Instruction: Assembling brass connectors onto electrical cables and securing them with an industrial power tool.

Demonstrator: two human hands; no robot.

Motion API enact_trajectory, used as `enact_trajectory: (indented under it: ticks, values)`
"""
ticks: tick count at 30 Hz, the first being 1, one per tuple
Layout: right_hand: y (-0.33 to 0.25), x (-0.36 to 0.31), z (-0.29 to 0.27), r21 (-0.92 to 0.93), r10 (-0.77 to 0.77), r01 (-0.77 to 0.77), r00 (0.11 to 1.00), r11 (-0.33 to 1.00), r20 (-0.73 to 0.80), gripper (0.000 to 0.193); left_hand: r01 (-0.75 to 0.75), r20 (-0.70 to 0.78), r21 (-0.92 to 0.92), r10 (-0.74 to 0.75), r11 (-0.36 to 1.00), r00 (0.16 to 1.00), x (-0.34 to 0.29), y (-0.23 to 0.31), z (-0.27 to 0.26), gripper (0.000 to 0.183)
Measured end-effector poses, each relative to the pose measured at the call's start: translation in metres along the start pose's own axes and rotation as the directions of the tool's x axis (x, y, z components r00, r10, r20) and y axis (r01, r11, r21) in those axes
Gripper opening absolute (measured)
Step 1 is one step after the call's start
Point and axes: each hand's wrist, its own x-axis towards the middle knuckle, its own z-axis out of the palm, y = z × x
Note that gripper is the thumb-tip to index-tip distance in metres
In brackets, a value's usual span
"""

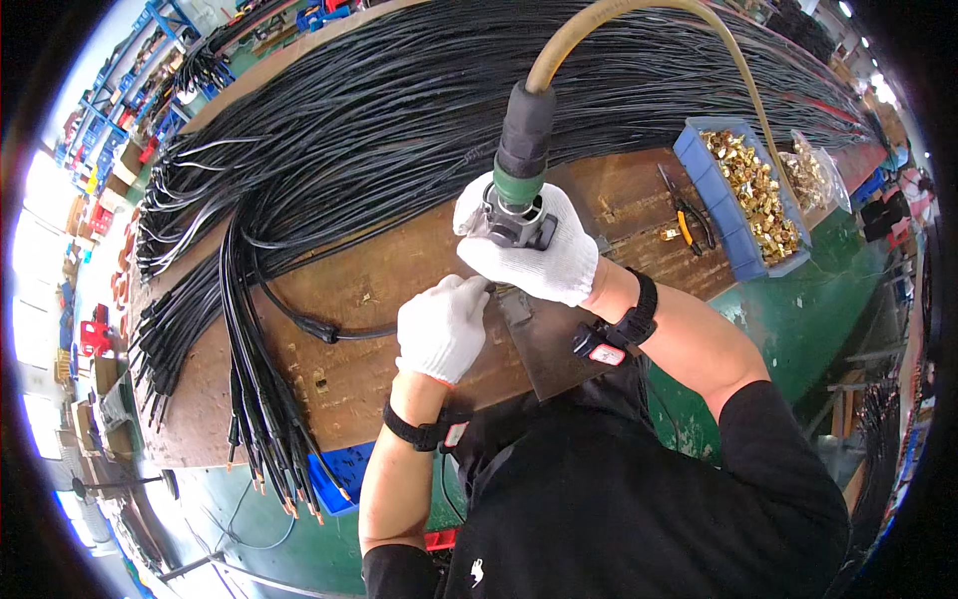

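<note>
My right hand (pixel 534 245), in a white glove, is wrapped around a green and black air tool (pixel 521 165) with a tan hose (pixel 689 5) rising from its top. The tool stands nearly upright over the workbench; its lower end is hidden by the hand. Just to the left and nearer, my left hand (pixel 440 327), also gloved, is closed on a black cable (pixel 374 332). The cable runs in from the left, past a thicker black joint (pixel 321 328). Its end near my fingertips is hidden. Under the tool, a dark metal plate (pixel 559 359) lies at the bench's near edge.
A thick mass of black cables (pixel 399 110) covers the far side of the wooden workbench (pixel 349 389). A cable bundle (pixel 249 369) hangs over the near left edge above a blue bin (pixel 344 474). Orange-handled pliers (pixel 689 228) and a blue bin (pixel 733 225) of brass-coloured parts lie right.
</note>
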Motion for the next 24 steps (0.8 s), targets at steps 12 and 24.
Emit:
enact_trajectory:
  ticks: [12,24]
  values:
    - [-0.096,0.002,-0.113,0.321,-0.012,0.206,0.856,0.924,-0.516,0.018,0.078,-0.012,-0.06,-0.079,0.995,0.997,-0.012,0.016,-0.032,0.025]
    - [-0.08,-0.095,-0.355,-0.234,0.191,-0.769,0.418,0.595,-0.888,0.029,0.01,0.049,-0.202,0.0,0.979,0.999,-0.002,0.045,-0.068,0.024]
